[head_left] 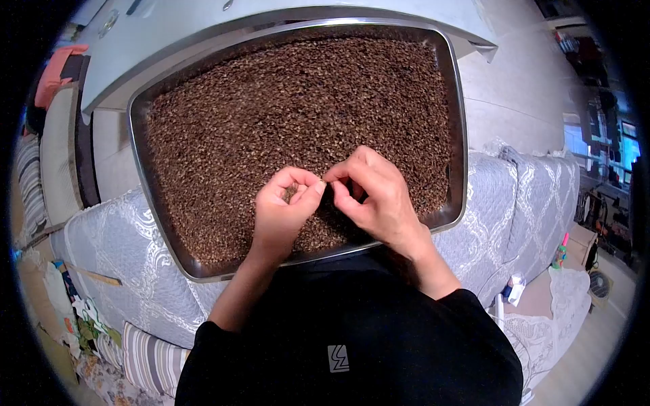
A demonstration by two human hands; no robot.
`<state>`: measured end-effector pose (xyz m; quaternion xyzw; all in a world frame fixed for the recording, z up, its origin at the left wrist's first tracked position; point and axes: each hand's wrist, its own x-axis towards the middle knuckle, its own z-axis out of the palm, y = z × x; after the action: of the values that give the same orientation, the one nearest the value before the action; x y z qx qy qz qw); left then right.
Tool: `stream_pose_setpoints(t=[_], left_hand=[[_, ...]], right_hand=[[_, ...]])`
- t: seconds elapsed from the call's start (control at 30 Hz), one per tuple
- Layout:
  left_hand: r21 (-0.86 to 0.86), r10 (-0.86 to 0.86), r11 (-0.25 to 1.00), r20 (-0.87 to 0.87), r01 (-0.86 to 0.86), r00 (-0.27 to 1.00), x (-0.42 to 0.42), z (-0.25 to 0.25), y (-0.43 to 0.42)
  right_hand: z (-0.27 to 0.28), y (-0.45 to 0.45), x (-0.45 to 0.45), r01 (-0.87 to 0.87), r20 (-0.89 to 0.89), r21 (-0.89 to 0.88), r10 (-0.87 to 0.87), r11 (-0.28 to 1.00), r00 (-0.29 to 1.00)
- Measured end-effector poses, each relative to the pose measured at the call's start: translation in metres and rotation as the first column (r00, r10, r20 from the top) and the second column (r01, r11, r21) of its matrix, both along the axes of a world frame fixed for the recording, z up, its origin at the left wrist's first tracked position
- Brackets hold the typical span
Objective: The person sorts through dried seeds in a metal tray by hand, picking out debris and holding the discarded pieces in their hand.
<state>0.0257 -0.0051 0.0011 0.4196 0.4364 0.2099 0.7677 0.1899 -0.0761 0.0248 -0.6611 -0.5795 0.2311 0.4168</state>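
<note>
A large metal tray (464, 135) lies in front of my body, filled with small brown dried bits (291, 108) that look like seeds or flakes. Above its near part, my left hand (281, 210) is closed, thumb tip against the index finger. Brown shows in the gap of its curled fingers; whether it is bits in the palm or the tray behind, I cannot tell. My right hand (379, 196) is closed too, its thumb and index finger pinched close to the left fingertips. What the two pinches hold is too small to name.
A pale table (203, 27) stands beyond the tray's far edge. Under the tray's near side runs a sofa with a grey-white patterned cover (481, 196). A striped cushion (152, 358) lies at lower left, and a small bottle with a pink top (560, 254) stands at right.
</note>
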Motion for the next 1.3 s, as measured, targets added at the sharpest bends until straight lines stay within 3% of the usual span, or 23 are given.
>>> stream_pose_setpoints(t=[0.1,0.17,0.23,0.3,0.33,0.47,0.63,0.67,0.8,1.0,1.1,1.13,1.17,1.2,1.23,1.3], left_hand=[[-0.059,0.036,0.998,0.058,-0.032,0.998,-0.001,0.002,0.000],[-0.194,0.129,0.976,0.174,-0.095,0.976,-0.003,0.011,0.006],[-0.206,0.144,0.974,0.225,-0.097,0.964,-0.006,0.008,0.012],[-0.233,0.140,0.969,0.258,-0.079,0.956,-0.007,0.002,0.015],[-0.303,0.124,0.953,0.322,-0.022,0.939,-0.008,-0.001,0.015],[-0.270,-0.072,0.948,0.330,0.168,0.941,-0.003,0.003,0.005],[-0.336,-0.027,0.922,0.434,0.190,0.900,-0.008,-0.001,0.003],[-0.356,-0.026,0.913,0.435,0.198,0.900,-0.008,0.000,0.003],[-0.395,-0.025,0.891,0.446,0.222,0.895,-0.012,0.001,0.005],[-0.236,-0.103,0.948,0.404,0.212,0.909,-0.012,-0.002,0.003],[-0.329,0.033,0.905,0.685,0.269,0.728,-0.014,0.003,0.009],[-0.326,0.024,0.898,0.709,0.297,0.705,-0.019,0.005,0.013],[-0.323,0.043,0.888,0.766,0.326,0.642,-0.019,0.004,0.015],[-0.319,0.065,0.879,0.816,0.354,0.575,-0.020,0.003,0.016],[-0.312,0.087,0.870,0.859,0.382,0.504,-0.020,0.002,0.017],[-0.277,0.056,0.876,0.872,0.395,0.487,-0.020,0.002,0.018]], right_hand=[[-0.002,-0.001,0.001,0.045,0.087,0.005,-0.046,0.999,0.995],[0.000,-0.002,0.005,0.132,-0.061,-0.107,-0.139,0.985,0.988],[-0.006,-0.004,0.007,0.146,-0.376,-0.158,-0.196,0.977,0.906],[-0.008,-0.003,0.008,0.050,-0.551,-0.067,-0.079,0.996,0.831],[-0.008,-0.002,0.005,0.039,-0.586,-0.074,-0.075,0.997,0.807],[-0.014,-0.004,-0.003,-0.007,-0.738,-0.124,-0.087,0.992,0.669],[-0.002,-0.008,-0.005,-0.184,-0.936,-0.215,-0.148,0.959,0.320],[-0.001,-0.008,-0.006,-0.179,-0.932,-0.199,-0.130,0.963,0.339],[-0.007,-0.010,-0.005,-0.199,-0.893,-0.168,-0.064,0.965,0.445],[-0.004,-0.016,-0.005,-0.269,-0.859,-0.232,-0.068,0.935,0.507],[-0.004,-0.013,0.006,-0.104,-0.813,-0.138,-0.053,0.985,0.581],[-0.006,-0.012,0.015,-0.086,-0.740,-0.169,-0.069,0.982,0.669],[-0.005,-0.009,0.023,0.032,-0.464,-0.283,-0.165,0.959,0.871],[-0.005,-0.002,0.034,0.117,-0.186,-0.155,-0.145,0.981,0.972],[-0.007,0.006,0.045,0.158,0.109,-0.005,-0.156,0.987,0.982],[-0.012,0.016,0.065,0.302,0.279,0.055,-0.306,0.952,0.910]])
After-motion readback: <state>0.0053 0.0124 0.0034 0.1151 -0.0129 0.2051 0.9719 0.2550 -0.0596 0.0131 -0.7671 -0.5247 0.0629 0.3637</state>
